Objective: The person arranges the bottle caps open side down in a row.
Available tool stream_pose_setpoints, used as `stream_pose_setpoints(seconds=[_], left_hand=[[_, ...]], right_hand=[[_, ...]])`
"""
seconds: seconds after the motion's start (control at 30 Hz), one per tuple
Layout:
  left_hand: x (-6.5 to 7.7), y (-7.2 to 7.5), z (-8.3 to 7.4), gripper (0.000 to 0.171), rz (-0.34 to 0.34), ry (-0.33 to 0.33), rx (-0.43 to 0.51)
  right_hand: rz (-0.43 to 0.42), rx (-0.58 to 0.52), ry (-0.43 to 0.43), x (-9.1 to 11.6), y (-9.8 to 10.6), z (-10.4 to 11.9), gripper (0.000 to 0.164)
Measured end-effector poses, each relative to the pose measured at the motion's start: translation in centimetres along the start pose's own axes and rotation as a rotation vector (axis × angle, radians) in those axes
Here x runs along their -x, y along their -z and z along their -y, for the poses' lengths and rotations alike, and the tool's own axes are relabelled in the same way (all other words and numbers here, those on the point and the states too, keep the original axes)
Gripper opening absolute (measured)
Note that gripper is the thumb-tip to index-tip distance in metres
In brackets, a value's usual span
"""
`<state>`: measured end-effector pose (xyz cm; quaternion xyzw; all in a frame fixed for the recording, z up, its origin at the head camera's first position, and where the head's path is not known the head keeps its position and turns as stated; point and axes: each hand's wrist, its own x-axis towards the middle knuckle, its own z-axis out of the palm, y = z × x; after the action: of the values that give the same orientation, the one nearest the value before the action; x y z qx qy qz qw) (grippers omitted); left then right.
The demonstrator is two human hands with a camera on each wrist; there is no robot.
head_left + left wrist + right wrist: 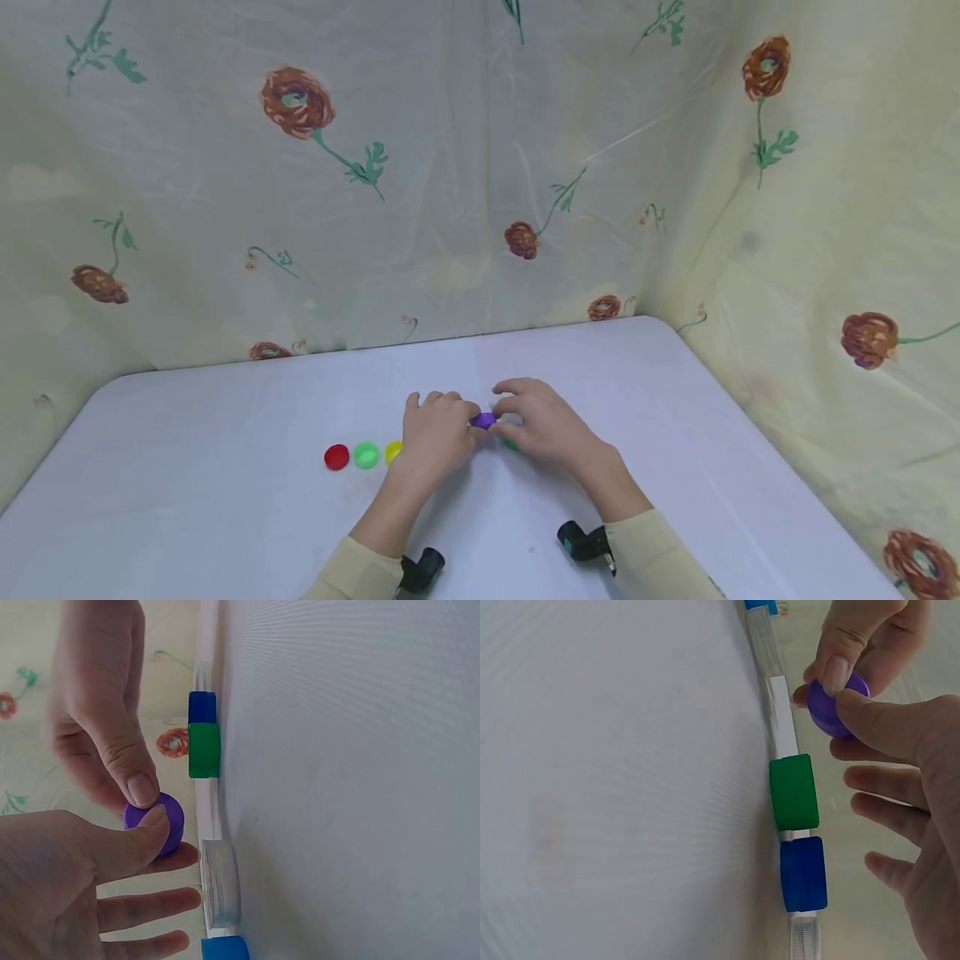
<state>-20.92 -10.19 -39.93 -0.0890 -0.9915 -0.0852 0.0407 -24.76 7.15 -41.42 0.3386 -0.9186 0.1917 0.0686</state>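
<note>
A round purple bottle cap (486, 421) is held up between my two hands over the table. My left hand (441, 433) pinches one side between thumb and index finger, its other fingers spread in the left wrist view. From the opposite side my right hand (546, 423) pinches the same cap, thumb on its face. In the right wrist view, the two thumbs nearly meet on the purple cap (838, 709). Below the right hand lies a green cap (511, 444), mostly covered by it in the head view. A dark blue cap (804, 874) sits beside the green one.
On the white table (225, 517), red (337, 457), light green (366, 455) and yellow (393, 451) caps lie in a row left of my hands. The left wrist view shows a clear cap (221, 885) and a light blue cap (225, 949). Flowered cloth (435, 167) hangs behind.
</note>
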Motion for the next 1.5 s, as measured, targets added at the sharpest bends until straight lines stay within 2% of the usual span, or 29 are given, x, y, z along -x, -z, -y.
stream_pose_setpoints(seconds=[0.4, 0.7, 0.9, 1.5], left_hand=[[0.12, -0.13, 0.08, 0.021, -0.01, -0.025, 0.015], [0.17, 0.05, -0.2, 0.021, 0.005, -0.012, 0.037], [0.16, 0.04, -0.16, 0.02, -0.012, -0.015, 0.047], [0.18, 0.17, -0.21, 0.032, -0.052, -0.032, 0.039]], right_hand=[[-0.003, -0.021, -0.007, 0.05, -0.29, -0.15, 0.011], [0.02, -0.113, -0.071, 0.06, -0.09, 0.22, 0.007], [0.006, -0.137, -0.061, 0.12, -0.1, 0.21, 0.007], [0.075, -0.394, -0.203, -0.05, -0.13, 0.08, 0.011]])
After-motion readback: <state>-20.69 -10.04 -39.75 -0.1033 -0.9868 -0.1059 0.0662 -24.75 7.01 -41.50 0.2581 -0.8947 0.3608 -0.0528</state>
